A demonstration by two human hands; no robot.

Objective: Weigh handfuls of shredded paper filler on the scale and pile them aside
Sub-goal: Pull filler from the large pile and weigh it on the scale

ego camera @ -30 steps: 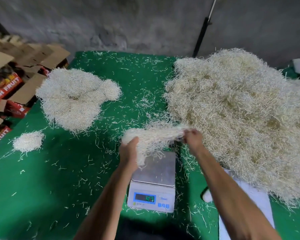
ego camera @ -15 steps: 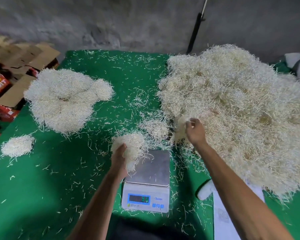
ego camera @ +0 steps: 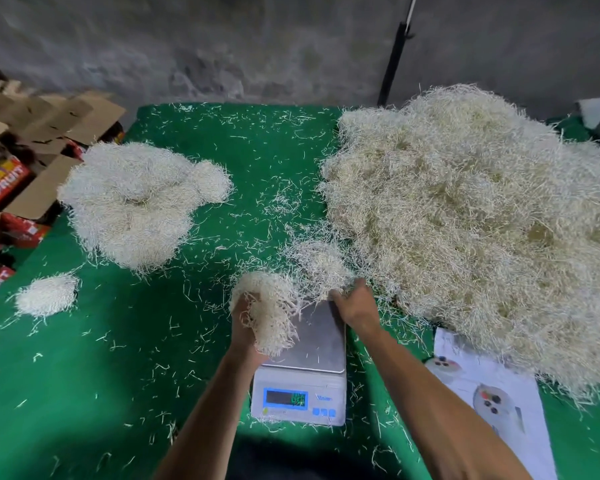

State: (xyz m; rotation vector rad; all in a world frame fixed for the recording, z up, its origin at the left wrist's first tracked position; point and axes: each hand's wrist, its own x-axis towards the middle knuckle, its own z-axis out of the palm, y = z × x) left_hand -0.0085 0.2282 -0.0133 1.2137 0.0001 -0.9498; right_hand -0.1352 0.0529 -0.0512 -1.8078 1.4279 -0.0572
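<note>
Since the earlier frame, our right hand [ego camera: 355, 301] has left the edge of the big heap [ego camera: 471, 220] and come back to the far right corner of the scale [ego camera: 303, 368], while our left hand [ego camera: 245, 327] has kept its handful [ego camera: 271, 313] at the scale's left edge. We note the left hand's fingers curled up into that handful of shredded filler, which hangs partly over the steel pan. Right-hand fingers are curled down on a loose clump [ego camera: 317, 265] lying just beyond the scale; strands run between this clump and the handful. Scale sits at lower centre of the frame on the green desk [ego camera: 84, 393]; its display is lit, digits unreadable. Big heap fills the right half of the frame. Weighed pile [ego camera: 136, 202] lies at upper left, a small tuft [ego camera: 45, 294] below it, well apart. Printed white sheet [ego camera: 499, 403] at lower right, partly under the heap. Cardboard boxes [ego camera: 32, 150] at the left edge.
</note>
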